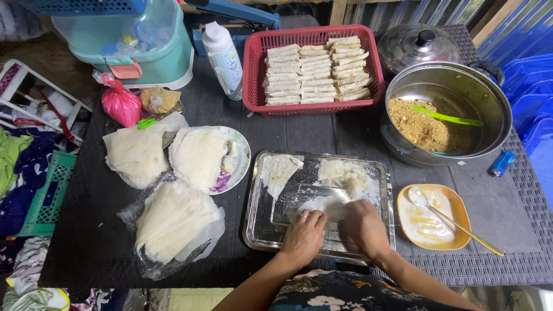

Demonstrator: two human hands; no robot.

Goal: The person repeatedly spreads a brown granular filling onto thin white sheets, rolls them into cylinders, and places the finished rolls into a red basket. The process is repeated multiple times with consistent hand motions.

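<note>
1. Wrapper [322,206] lies on the steel tray [256,230] at the table's [103,242] near edge, being rolled; both hands press down on it side by side.
2. Left hand [304,233]: fingers curled over the roll's left end, pinching it flat. Right hand [362,227]: likewise curled over the right end. Neither is spread.
3. Same tray, far side: one loose wrapper sheet [277,171] at the left, a crumpled sheet [345,175] at the right.
4. Right of the tray: orange dish [458,227] of white paste with a spoon [461,227].
5. Left of the tray: three stacks of unused wrappers [173,219], one on plastic, one on a plate [242,155]. Plenty left, I judge.
6. Far right edge: pot [489,101] with brown crumbly filling [423,129] and a green spatula [446,117]; roughly half the bottom is covered.
7. Far edge, centre: red basket [253,75] holding three columns of finished rolls [317,74], nearly full. Work looks well advanced but not finished.
</note>
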